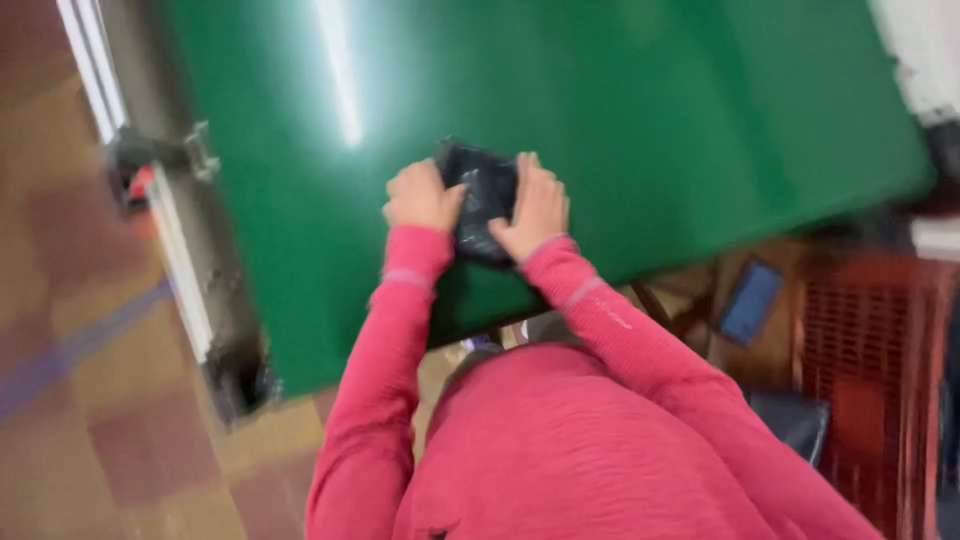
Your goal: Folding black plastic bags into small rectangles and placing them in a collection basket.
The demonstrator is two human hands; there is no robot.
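One green bench [620,110] fills the upper part of the view. On it lies one dark, crinkly packet [485,200], near the bench's lower edge. Two hands rest on that packet: one left hand [422,197] on its left side, one right hand [535,208] on its right side. Two pink sleeves run back from the bench edge. Below the bench's right corner sit one red crate [865,340] and one flat blue item [750,302]; the blur hides anything finer.
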